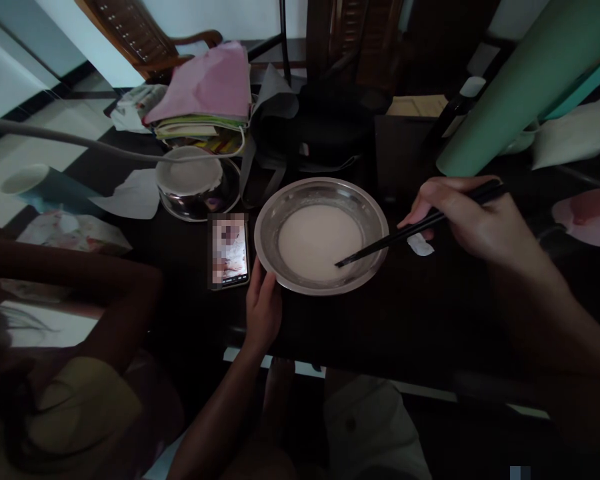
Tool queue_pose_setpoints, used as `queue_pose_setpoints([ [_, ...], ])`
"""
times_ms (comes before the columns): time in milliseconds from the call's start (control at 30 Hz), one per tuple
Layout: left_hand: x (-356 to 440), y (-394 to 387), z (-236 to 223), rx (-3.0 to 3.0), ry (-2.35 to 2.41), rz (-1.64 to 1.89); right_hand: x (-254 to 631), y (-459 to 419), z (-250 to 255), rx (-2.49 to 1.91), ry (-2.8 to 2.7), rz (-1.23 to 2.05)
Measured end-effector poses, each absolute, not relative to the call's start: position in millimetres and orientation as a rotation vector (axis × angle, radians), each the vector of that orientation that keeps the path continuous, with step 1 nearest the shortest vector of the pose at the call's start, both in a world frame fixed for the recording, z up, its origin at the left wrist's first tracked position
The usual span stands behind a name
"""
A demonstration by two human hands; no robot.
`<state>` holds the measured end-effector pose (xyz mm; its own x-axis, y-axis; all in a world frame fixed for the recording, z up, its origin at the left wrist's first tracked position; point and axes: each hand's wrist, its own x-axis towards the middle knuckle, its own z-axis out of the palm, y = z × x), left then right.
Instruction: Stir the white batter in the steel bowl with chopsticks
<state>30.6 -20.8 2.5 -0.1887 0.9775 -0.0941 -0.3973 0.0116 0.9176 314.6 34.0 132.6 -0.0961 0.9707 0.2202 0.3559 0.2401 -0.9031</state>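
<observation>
A wide metal bowl (375, 207) with white liquid (317, 237) in it stands on the dark table. My left hand (264, 310) grips the bowl at its lower-left rim, its fingers partly hidden by the bowl's side. Black chopsticks (400, 235) are held in my right hand (460, 212), its fingers closed round their upper part. They slant down over the right rim, their tips at the surface of the liquid. Left of the bowl lies a phone (236, 253) with a lit screen, close to my left hand.
A smaller metal bowl (193, 183) sits behind the phone, below a stack of papers with a pink cover (207, 83). Behind the large bowl lies a black bag (325, 127). A green cylinder (520, 93) leans in at right. Another person's arm (115, 287) rests at left.
</observation>
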Motion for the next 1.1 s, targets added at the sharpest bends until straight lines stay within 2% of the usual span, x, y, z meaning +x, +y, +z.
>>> queue_pose_setpoints([
  [233,30.7,-19.8,1.4,0.728,1.074,1.497,293.8,37.4,114.2,-1.225,-1.767,0.891],
  [367,30.9,-20.5,1.7,0.76,1.079,1.492,294.0,41.2,107.8,-1.239,-1.763,0.781],
  [667,32.0,-18.8,5.2,0.744,1.103,1.485,309.1,35.7,125.7,-1.333,-1.611,0.598],
  [967,31.1,-20.2,3.4,0.767,1.095,1.482,314.9,32.5,131.6,-1.279,-1.663,0.869],
  [1100,31.8,-20.2,3.6,0.741,1.08,1.489,300.2,35.7,121.9,-1.231,-1.788,0.893],
])
